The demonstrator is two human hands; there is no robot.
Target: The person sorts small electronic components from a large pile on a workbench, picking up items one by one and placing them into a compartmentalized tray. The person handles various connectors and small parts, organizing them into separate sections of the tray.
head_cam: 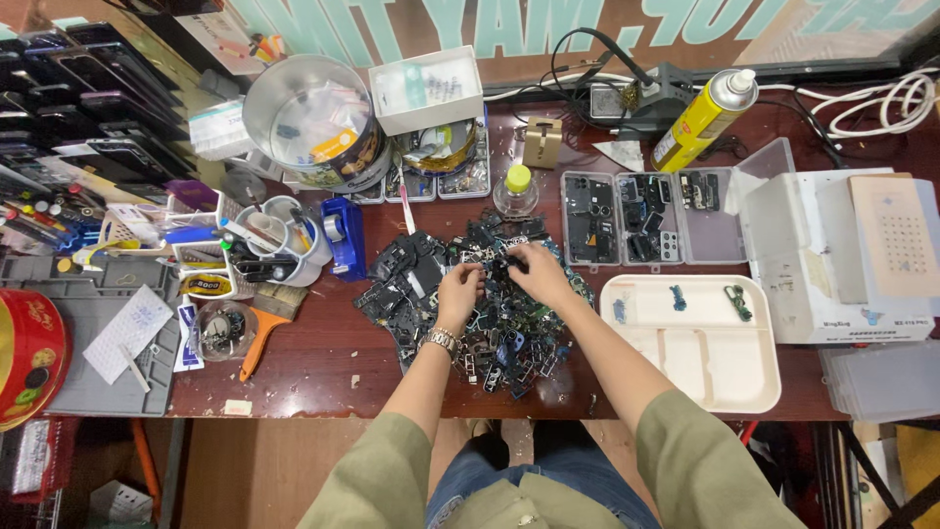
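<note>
Both hands work over a heap of small dark plastic and metal phone parts spread across the middle of the dark red wooden table. The left hand, a metal watch on its wrist, and the right hand have their fingers curled and pinched down into the top of the heap, close together; which piece each grips cannot be told. Just right of the heap lies a cream compartment tray, and behind it a clear plastic parts box.
</note>
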